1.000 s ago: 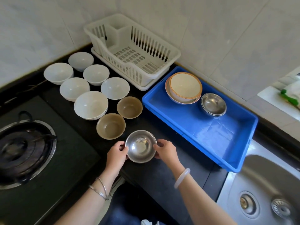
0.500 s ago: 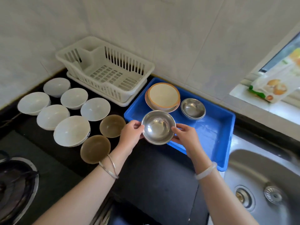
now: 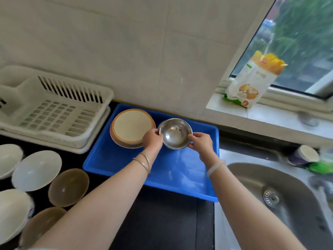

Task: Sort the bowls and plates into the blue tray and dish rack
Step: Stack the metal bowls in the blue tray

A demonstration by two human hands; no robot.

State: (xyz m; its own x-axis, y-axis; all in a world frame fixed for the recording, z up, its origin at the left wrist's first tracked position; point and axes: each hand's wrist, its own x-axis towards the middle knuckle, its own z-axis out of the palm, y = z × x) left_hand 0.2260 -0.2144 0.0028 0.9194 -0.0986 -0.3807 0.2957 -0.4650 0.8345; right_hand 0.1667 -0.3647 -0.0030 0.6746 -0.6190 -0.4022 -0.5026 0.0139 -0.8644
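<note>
Steel bowl (image 3: 175, 134) up over the far right of the blue tray (image 3: 180, 175), just right of the orange-rimmed plates (image 3: 132, 127)! Left hand (image 3: 152, 139) and right hand (image 3: 202, 143) pinch opposite rims, fingers closed on it, likely to keep it level for stacking. It's shiny, round, empty, mouth up. Dish rack (image 3: 54, 112) on the far left sits unfilled; white and brown bowls wait on the counter (image 3: 162, 222)

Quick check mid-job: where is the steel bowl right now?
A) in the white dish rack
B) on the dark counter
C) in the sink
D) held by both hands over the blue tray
D: the left hand and right hand grip the steel bowl by its rim over the blue tray.
</note>
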